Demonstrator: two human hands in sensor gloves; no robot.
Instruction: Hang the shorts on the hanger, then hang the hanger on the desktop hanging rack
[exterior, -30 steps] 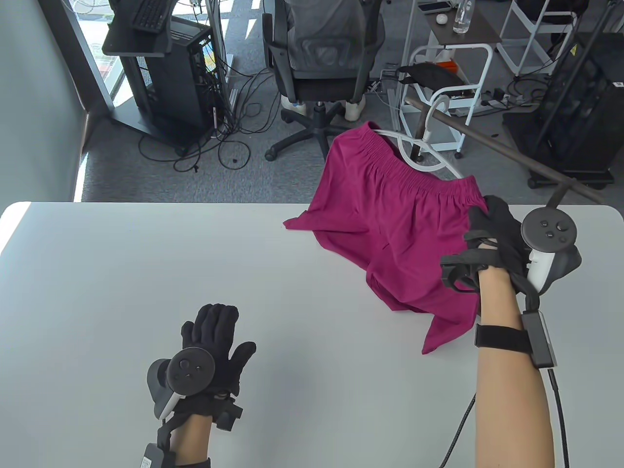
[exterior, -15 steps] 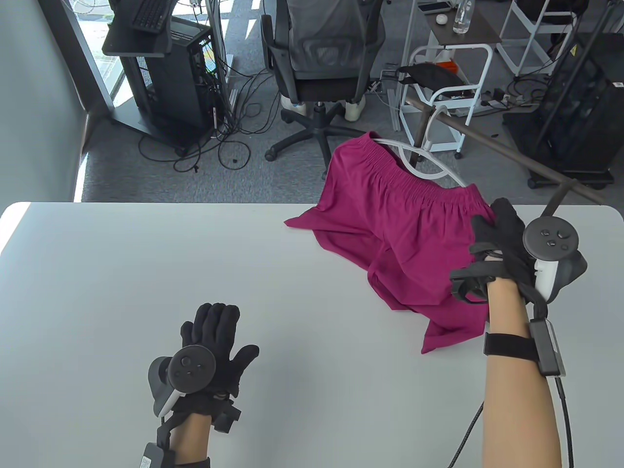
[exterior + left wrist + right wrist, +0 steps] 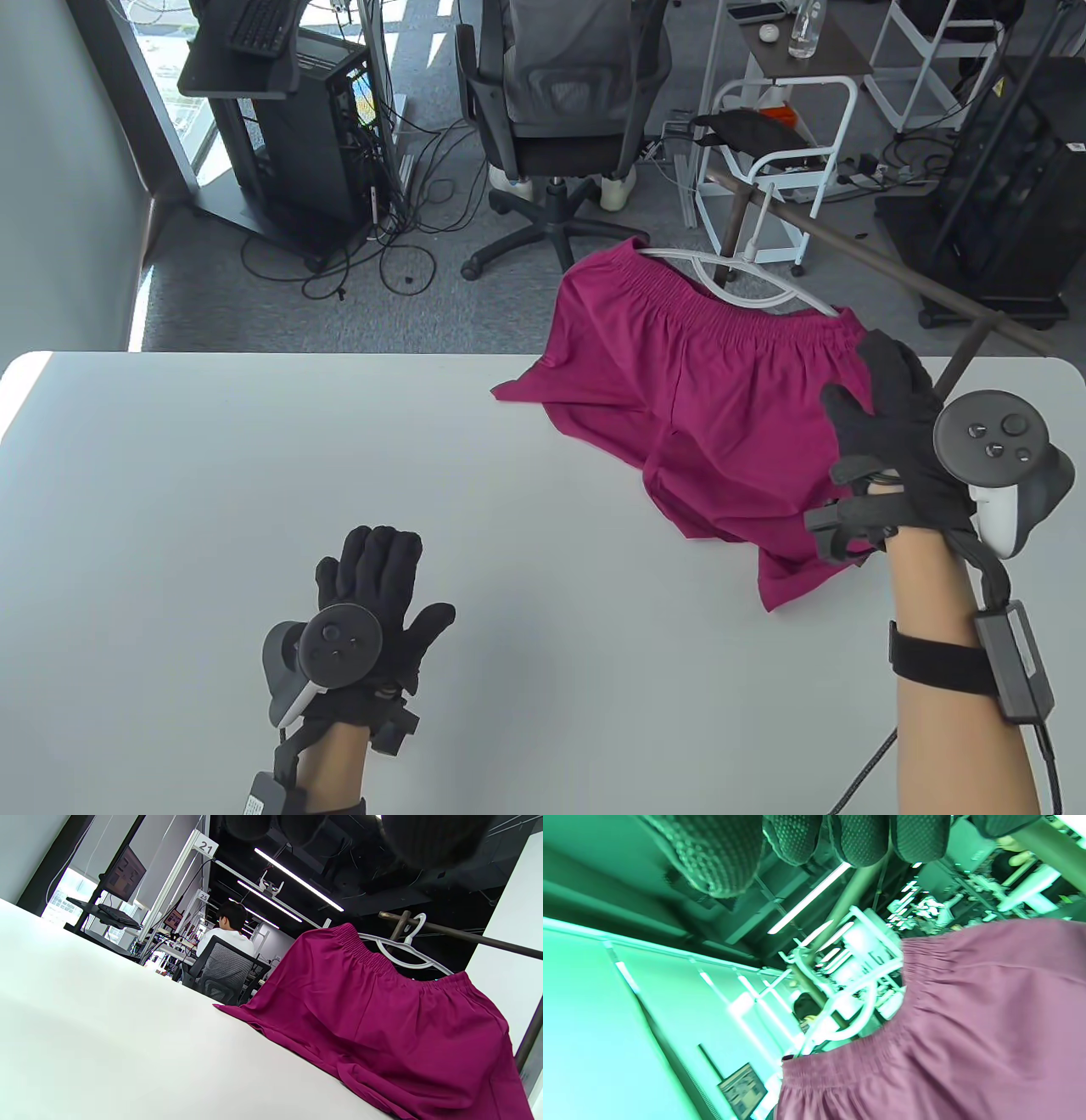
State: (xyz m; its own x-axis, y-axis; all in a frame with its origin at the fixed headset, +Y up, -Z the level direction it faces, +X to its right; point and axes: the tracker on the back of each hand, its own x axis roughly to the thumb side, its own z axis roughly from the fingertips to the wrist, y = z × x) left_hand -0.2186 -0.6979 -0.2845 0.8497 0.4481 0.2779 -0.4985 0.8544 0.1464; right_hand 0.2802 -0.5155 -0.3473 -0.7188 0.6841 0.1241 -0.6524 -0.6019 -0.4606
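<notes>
Magenta shorts (image 3: 704,382) hang by the waistband on a white hanger (image 3: 747,293), and their legs drape onto the white table (image 3: 254,475). The hanger's hook sits over the dark rod of the rack (image 3: 848,238). My right hand (image 3: 870,382) is beside the shorts' right waist corner with thumb spread and fingers loose, holding nothing. In the right wrist view its fingertips (image 3: 865,840) hang above the shorts (image 3: 967,1027), clear of the cloth. My left hand (image 3: 382,577) lies flat on the table, far from the shorts (image 3: 382,1018).
The rack's upright post (image 3: 963,352) stands at the table's far right edge, just behind my right hand. Beyond the table are an office chair (image 3: 560,110), a white cart (image 3: 785,136) and floor cables.
My right hand has let go of the shorts' waist corner and drawn back to the right and toward me. The hanger and shorts have settled more level on the rod. The left hand stayed put.
</notes>
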